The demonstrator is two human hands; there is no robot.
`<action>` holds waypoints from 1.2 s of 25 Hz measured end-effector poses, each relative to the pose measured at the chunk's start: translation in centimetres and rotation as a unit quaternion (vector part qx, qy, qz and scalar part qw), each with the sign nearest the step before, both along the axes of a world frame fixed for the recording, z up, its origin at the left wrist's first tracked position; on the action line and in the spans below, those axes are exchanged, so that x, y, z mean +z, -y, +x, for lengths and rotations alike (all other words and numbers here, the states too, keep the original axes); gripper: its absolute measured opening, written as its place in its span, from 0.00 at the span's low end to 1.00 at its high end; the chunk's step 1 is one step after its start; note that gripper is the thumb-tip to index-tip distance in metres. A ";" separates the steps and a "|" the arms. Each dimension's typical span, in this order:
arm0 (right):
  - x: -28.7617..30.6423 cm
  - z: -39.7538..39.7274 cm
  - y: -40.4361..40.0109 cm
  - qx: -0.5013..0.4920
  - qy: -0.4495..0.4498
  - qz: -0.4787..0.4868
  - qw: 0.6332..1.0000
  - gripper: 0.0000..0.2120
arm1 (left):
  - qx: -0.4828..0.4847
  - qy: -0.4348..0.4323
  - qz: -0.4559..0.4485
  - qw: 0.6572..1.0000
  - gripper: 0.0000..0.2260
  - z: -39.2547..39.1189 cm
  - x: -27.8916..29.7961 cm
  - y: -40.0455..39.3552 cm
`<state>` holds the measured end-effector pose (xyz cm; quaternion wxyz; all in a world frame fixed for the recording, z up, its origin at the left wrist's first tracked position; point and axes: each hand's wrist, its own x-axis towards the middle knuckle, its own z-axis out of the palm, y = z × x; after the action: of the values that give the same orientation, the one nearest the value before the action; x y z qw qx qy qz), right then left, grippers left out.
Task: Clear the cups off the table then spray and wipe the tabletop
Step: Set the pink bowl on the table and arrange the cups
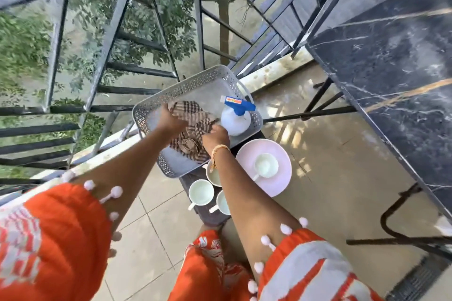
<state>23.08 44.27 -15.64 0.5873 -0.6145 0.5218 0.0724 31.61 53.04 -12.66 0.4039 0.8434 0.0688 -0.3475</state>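
Now the fingers of the left hand (171,118) are curled onto the far edge of a brown checked cloth (193,129) and pinch it, while the right hand (215,135) grips the near right part of the same cloth, its fingers bent down into the folds (the fingertips themselves are hidden by the fabric, so I cannot tell how they lie). The cloth lies crumpled inside a grey perforated plastic basket (156,105), and just beside it, in the right corner of the basket, stands a white spray bottle (236,121) with a blue trigger head. On the right wrist there is a thin orange bracelet (220,148). Both forearms reach forward from wide orange and white sleeves (56,239) trimmed with small white pompoms. The basket sits on a low dark stool (210,217), and on the same surface, nearer to the person, there are three white cups: one (201,192) at the left, one (215,175) partly under the right forearm, and one (223,203) at the near edge. A fourth cup (265,166) stands on a pale pink plate (281,178) at the right. To the right, well apart, is the black marble tabletop (391,68) on dark metal legs. Beyond the basket runs a dark metal railing (110,32) with green trees behind it.
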 end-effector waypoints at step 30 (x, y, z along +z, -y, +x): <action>-1.8 -22.9 12.4 -0.031 -0.093 0.007 0.995 0.19 | -0.203 0.036 0.140 0.968 0.27 -20.1 -4.2 13.2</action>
<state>0.20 31.87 -17.45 0.5424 -0.5844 0.5926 0.1146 11.48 39.86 -16.87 0.2053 0.8998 -0.0707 -0.3784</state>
